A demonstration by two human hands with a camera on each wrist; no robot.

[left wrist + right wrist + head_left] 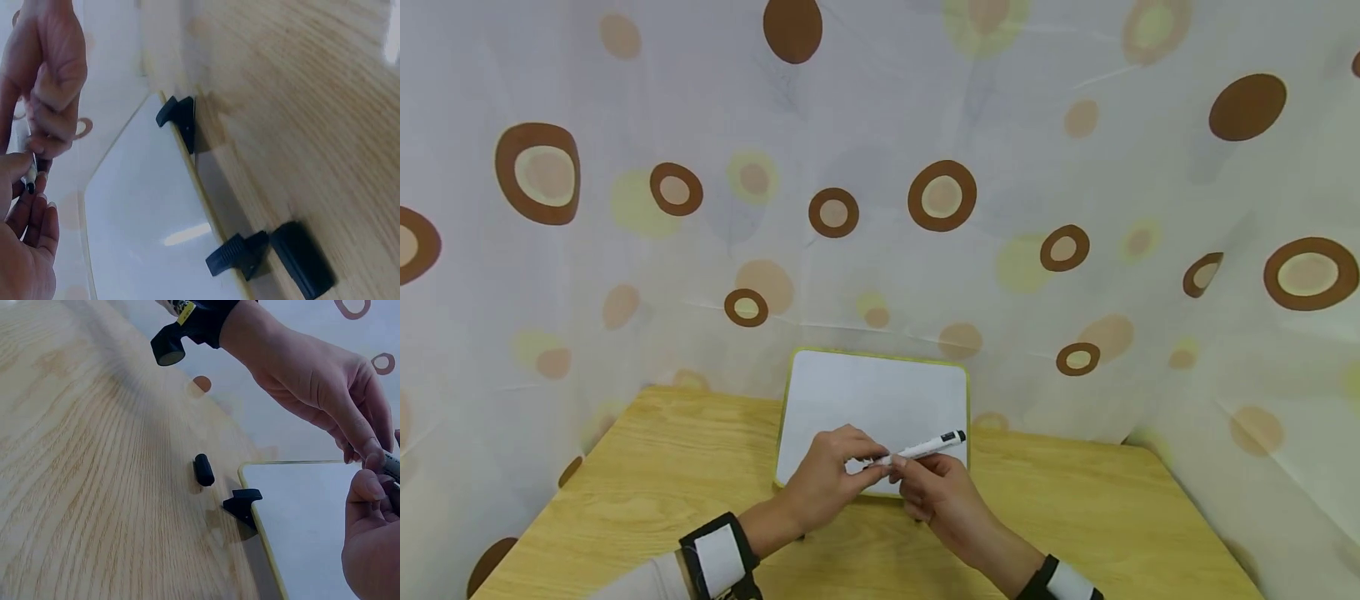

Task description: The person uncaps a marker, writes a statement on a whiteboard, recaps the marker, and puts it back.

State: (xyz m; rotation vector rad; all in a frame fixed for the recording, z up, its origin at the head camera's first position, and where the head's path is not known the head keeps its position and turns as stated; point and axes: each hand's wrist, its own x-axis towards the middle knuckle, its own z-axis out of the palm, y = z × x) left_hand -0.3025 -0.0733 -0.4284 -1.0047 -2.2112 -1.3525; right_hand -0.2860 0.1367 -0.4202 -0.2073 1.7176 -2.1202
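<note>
A white marker (925, 447) with a black end is held up in front of a small whiteboard (842, 392) with a yellow rim. My left hand (827, 471) pinches its lower left end between thumb and fingers. Close beside those fingertips, my right hand (947, 504) grips the barrel, its black end pointing up and to the right. The left wrist view shows both hands, left (28, 256) and right (53, 75), meeting at the marker (30, 169). In the right wrist view, fingers cover much of the marker (391, 465).
Black clip-like feet (228, 255) grip the whiteboard's lower edge on the wooden table (1075, 508). Near one of them lies a short black cylinder (204, 470). A pale curtain (880, 108) with brown and yellow circles hangs behind and along the sides.
</note>
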